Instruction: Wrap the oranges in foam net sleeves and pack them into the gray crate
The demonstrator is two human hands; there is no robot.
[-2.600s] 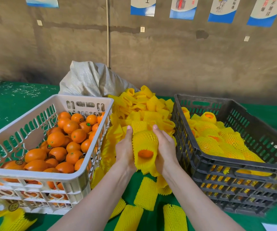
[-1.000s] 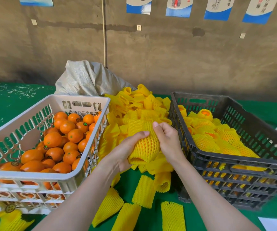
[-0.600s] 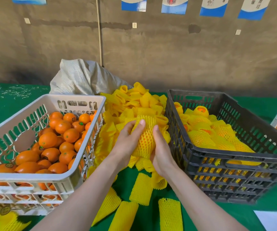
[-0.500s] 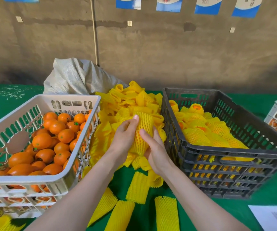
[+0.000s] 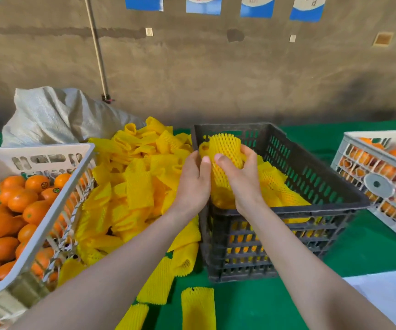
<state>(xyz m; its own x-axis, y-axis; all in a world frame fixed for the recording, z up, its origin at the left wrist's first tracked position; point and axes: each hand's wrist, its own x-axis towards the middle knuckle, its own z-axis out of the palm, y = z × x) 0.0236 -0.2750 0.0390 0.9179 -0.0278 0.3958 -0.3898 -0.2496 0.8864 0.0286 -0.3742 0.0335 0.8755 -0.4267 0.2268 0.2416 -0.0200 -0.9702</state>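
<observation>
My right hand (image 5: 239, 179) is wrapped round the sleeved orange (image 5: 226, 148) – thumb across its near face, fingers curled behind it. My left hand (image 5: 193, 184) grips the same fruit from the 9 o'clock side, thumb tip pressed to the yellow netting beside my right thumb. I hold the fruit upright above the near-left corner of the gray crate (image 5: 294, 209), which sits at about 1 o'clock from me; the orange itself is hidden by the net.

Inside that crate lie other wrapped oranges (image 5: 280, 186), heaped toward its near side. At 12 o'clock, between the two nearest crates, the loose foam net sleeves (image 5: 139, 177) are piled high, and a few flat sleeves (image 5: 198, 306) lie at 6 o'clock on the green table cover (image 5: 370, 246).

The white crate (image 5: 56, 210) at 9 o'clock holds the bare oranges (image 5: 13, 203). Behind it, at 11 o'clock, slumps a grey woven sack (image 5: 56, 115). A second white crate (image 5: 382, 177) of fruit stands at 3 o'clock – just apart from the gray one – with a white sheet (image 5: 387, 294) at 4 o'clock.
</observation>
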